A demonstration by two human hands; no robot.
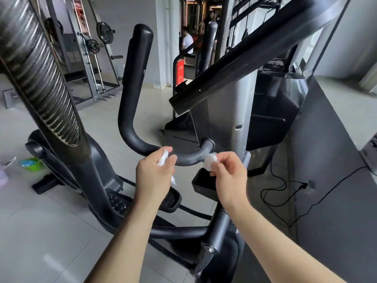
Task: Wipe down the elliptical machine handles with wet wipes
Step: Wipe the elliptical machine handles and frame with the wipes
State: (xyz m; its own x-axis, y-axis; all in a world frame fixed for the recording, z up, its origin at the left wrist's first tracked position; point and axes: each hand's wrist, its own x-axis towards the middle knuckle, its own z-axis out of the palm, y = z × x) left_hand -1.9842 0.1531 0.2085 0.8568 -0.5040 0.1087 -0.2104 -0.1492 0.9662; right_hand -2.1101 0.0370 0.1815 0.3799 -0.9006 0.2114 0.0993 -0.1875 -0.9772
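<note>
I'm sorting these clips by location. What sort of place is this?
Most likely a gym: an elliptical machine handle curves up in front, and a rack with weight plates stands behind on a tiled floor.

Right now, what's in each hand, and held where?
Left hand: a wipe enclosed in its grip, ends poking out. Right hand: a balled wipe pinched at the fingertips.

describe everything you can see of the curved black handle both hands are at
The handle is a matte black tube, slightly scuffed. It rises to a rounded tip, bends low in a U, then runs right into the silver column. The left hand presses a white wipe on the bend; the right hand holds a balled wipe by its base.
</note>
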